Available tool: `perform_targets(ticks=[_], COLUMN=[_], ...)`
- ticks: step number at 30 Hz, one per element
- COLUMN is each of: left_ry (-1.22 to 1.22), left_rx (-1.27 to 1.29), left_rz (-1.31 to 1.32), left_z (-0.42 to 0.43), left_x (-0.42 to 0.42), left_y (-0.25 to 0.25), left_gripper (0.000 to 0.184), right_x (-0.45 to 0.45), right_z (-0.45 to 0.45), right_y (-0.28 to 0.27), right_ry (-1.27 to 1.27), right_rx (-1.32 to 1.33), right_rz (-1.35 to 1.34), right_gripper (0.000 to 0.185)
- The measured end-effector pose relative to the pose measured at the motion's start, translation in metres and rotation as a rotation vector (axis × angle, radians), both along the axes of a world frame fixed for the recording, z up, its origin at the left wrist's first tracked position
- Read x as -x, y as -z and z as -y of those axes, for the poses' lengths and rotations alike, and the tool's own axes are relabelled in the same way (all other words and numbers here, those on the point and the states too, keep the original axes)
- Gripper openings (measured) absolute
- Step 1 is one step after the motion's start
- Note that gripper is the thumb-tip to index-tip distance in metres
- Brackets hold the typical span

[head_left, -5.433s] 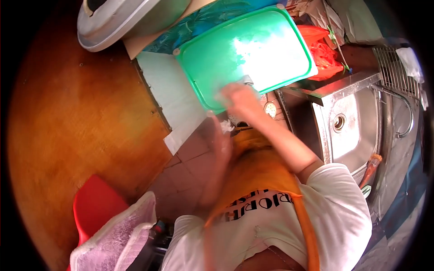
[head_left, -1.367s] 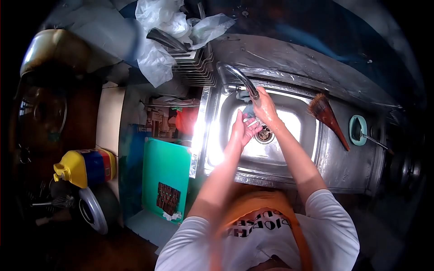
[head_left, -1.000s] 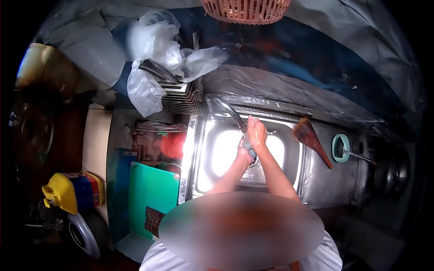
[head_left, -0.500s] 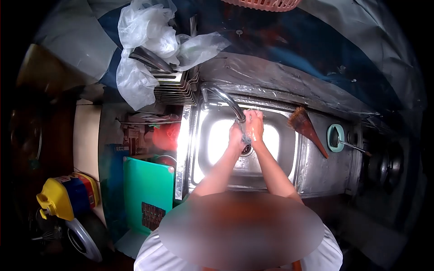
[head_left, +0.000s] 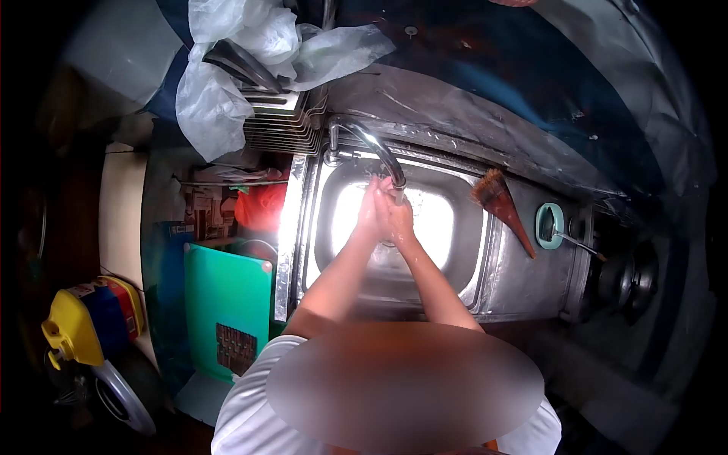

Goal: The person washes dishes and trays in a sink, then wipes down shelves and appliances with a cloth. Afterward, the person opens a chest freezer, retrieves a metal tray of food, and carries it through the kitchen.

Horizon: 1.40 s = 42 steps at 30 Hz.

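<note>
Faucet [head_left: 371, 139]: shiny chrome; base at sink's back L corner; tall neck arcs fwd & R; spout end tips down over back-mid part of sink.
Sink [head_left: 457, 262]: stainless steel, approx. rect. w/ rounded corners; nr ctr of view; grey walls, metal rim, strong white glare across btm.

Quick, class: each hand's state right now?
Bare left hand: against the other; open or closed unclear.
Bare right hand: near curved silver metal tap; likewise unclear.
</note>
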State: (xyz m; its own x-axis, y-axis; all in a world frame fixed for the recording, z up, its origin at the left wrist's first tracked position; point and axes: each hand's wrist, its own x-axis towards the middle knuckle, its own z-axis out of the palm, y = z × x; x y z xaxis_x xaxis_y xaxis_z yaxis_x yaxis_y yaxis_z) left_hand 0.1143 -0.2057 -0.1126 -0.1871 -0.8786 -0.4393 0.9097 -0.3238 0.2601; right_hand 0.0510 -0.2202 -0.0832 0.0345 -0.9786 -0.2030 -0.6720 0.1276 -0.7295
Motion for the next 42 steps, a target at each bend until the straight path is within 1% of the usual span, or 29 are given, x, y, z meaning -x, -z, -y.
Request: perform_targets(ticks=[1,2,3,4,5,6,7,9,10,11,13,14,15,16,17,18,19,20,22,23,25,27,28,30,31,32,36,39,42], left_ry=[0.085,0.035,0.055,0.076,0.098,0.113,0.186,0.332,0.304,0.275,0.248,0.254,0.263,0.253,0.201,0.149,0.098,0.022,-0.04,-0.074,0.087,0.228,0.291,0.47,0.424,0.377,0.41,0.421,0.256], left_rx=[0.076,-0.144,-0.156,-0.168,-0.177,-0.05,-0.05,-0.05,0.009,0.067,0.12,0.112,0.106,0.039,0.014,-0.011,-0.036,-0.002,0.104,0.159,0.242,0.357,0.435,0.423,0.494,0.565,0.52,0.305,0.0], left_rz=[-0.078,0.077,0.119,0.157,0.191,0.195,0.367,0.713,0.726,0.738,0.76,0.77,0.781,0.803,0.707,0.612,0.52,0.445,0.528,0.566,0.683,0.768,0.921,0.908,0.89,0.869,0.608,0.579,0.65], left_z=[-0.001,-0.002,-0.006,-0.012,-0.016,-0.022,-0.023,-0.024,-0.025,-0.026,-0.027,-0.027,-0.027,-0.028,-0.03,-0.029,-0.03,-0.033,-0.036,-0.037,-0.041,-0.043,-0.045,-0.039,-0.036,-0.034,-0.022,-0.027,-0.042], left_x=[-0.007,0.0,-0.003,-0.004,-0.004,-0.005,-0.006,-0.01,-0.013,-0.016,-0.023,-0.027,-0.03,-0.032,-0.033,-0.036,-0.038,-0.038,-0.034,-0.032,-0.032,-0.03,-0.031,-0.037,-0.032,-0.028,-0.018,-0.009,0.007], left_y=[-0.006,0.002,-0.001,-0.007,-0.01,0.021,0.034,0.048,0.046,0.044,0.038,0.036,0.03,0.009,0.003,0.0,-0.002,-0.005,-0.024,-0.034,-0.047,-0.05,-0.067,-0.093,-0.089,-0.084,-0.061,-0.044,-0.027], left_gripper=[0.039,0.041,0.039,0.037,0.035,0.027,0.025,0.021,0.02,0.018,0.015,0.014,0.013,0.015,0.016,0.018,0.02,0.017,0.012,0.01,0.01,0.013,0.016,0.017,0.018,0.02,0.023,0.024,0.025], right_x=[-0.007,0.005,0.015,0.016,0.017,0.018,0.018,0.002,-0.009,-0.018,-0.025,-0.026,-0.028,-0.026,-0.021,-0.016,-0.007,0.004,0.024,0.036,0.049,0.05,0.051,0.055,0.059,0.059,0.061,0.056,0.054], right_z=[0.005,0.012,0.029,0.046,0.063,0.08,0.098,0.099,0.105,0.106,0.113,0.115,0.11,0.104,0.095,0.086,0.073,0.056,0.025,0.007,-0.021,-0.026,-0.028,-0.023,-0.021,-0.028,-0.034,-0.045,-0.066], right_y=[0.003,0.0,0.025,0.032,0.039,0.045,0.074,0.036,0.03,0.026,0.013,0.025,0.021,0.021,0.021,0.022,0.021,0.02,0.025,0.031,0.005,-0.045,-0.049,-0.045,-0.039,-0.031,-0.044,-0.055,-0.004], right_ry=[0.015,-0.093,-0.247,-0.287,-0.324,-0.356,-0.345,-0.381,-0.401,-0.297,-0.235,-0.177,-0.108,-0.166,-0.217,-0.175,-0.205,-0.215,-0.239,-0.193,-0.156,-0.243,-0.302,-0.441,-0.52,-0.382,-0.328,-0.225,-0.285], right_rx=[0.039,0.039,0.23,0.163,0.093,0.021,-0.217,-0.751,-0.938,-0.973,-1.068,-1.093,-1.117,-1.038,-0.961,-0.861,-0.599,-0.668,-0.828,-0.94,-1.16,-1.049,-1.036,-1.045,-1.068,-1.094,-1.07,-0.965,-0.62], right_rz=[0.01,-0.065,-0.19,-0.137,-0.085,-0.035,0.242,0.57,0.666,0.877,1.177,1.344,1.331,1.335,1.337,1.242,0.968,0.839,0.619,0.853,1.305,1.096,1.039,0.967,0.95,0.992,0.988,0.772,0.523], right_gripper=[0.039,0.042,0.045,0.042,0.049,0.063,0.067,0.07,0.072,0.067,0.059,0.075,0.074,0.072,0.07,0.064,0.06,0.063,0.063,0.059,0.056,0.047,0.042,0.032,0.027,0.019,0.024,0.023,0.036])
